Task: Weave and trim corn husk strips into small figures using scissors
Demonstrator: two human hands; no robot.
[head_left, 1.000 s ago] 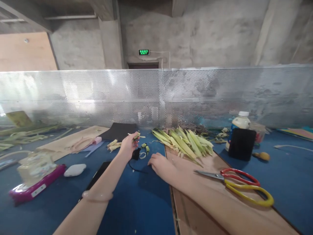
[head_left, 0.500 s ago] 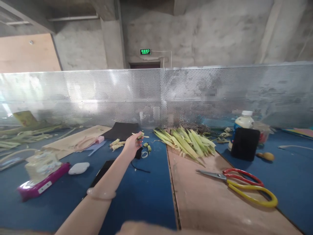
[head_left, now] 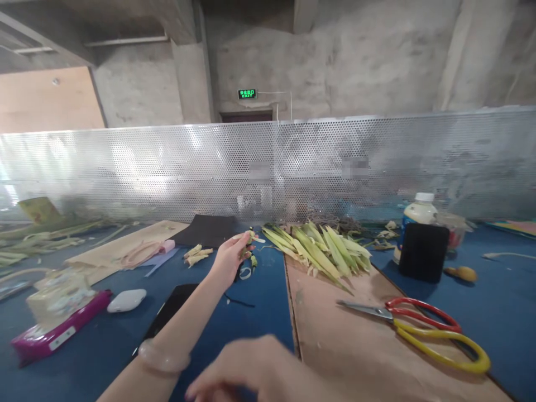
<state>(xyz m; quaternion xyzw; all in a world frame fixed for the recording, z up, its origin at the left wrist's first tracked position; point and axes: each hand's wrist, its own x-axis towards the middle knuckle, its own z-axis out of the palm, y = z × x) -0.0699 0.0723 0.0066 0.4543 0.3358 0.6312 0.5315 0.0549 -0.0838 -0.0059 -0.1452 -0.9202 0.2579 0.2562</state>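
My left hand (head_left: 231,258), a pale bracelet on its wrist, is closed in a pinch over the blue table. Between its fingertips is a bundle of husk strips (head_left: 252,238), its pale end sticking out to the right. Just below the fingers lie a small green-yellow bit (head_left: 253,261) and a whitish ring (head_left: 245,273). My right hand (head_left: 262,365) is low in front, close to the camera, blurred, with bent fingers pointing left and down; whether it holds anything cannot be made out. Corn husks (head_left: 326,251) are piled right of my left hand.
Red-and-yellow-handled scissors (head_left: 419,326) lie on the cardboard (head_left: 335,335). To the right stand a bottle (head_left: 419,212) and a black box-like object (head_left: 424,252). Leftward are a white case (head_left: 127,300), a purple tissue pack (head_left: 62,329) and twisted husk pieces (head_left: 196,255). A perforated metal screen (head_left: 188,173) closes the back.
My right hand has risen further into view from the bottom edge. My left hand has shifted slightly right and down, still pinching the husk strips. The view has shifted a little.
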